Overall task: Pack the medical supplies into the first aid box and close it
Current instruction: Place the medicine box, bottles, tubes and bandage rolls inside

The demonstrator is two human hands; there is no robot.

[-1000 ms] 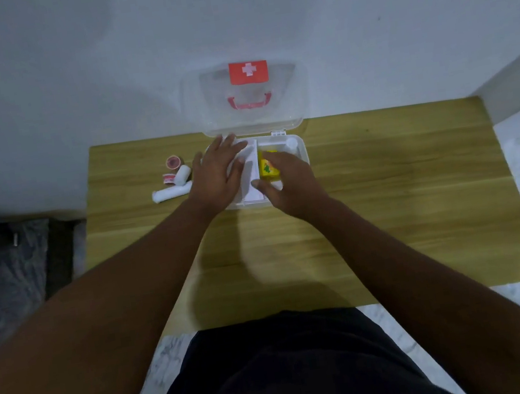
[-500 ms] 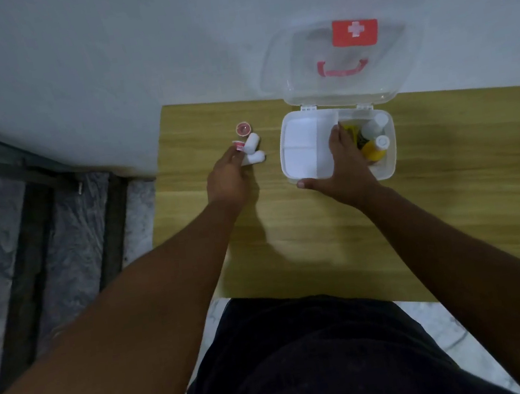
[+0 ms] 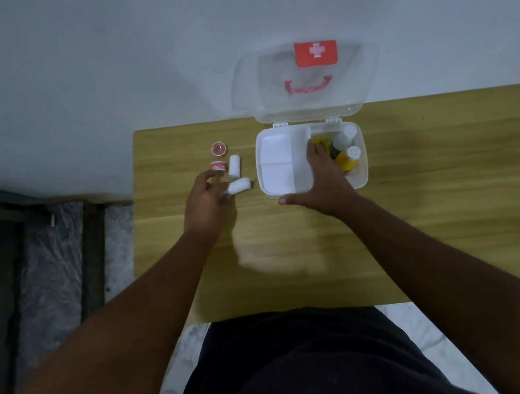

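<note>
On the wooden table [image 3: 420, 207], my left hand [image 3: 207, 201] has left the first aid box [image 3: 362, 179] and touches a bandage roll [image 3: 240, 186]; I can't tell whether it grips. My right hand [image 3: 321, 181] lies flat, fingers straight, on the box.

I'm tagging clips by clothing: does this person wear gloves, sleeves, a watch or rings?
No. The left forearm and right forearm are bare, with no sleeve in view. The left hand and right hand show no glove, watch or ring. Black clothing covers the torso.
</note>
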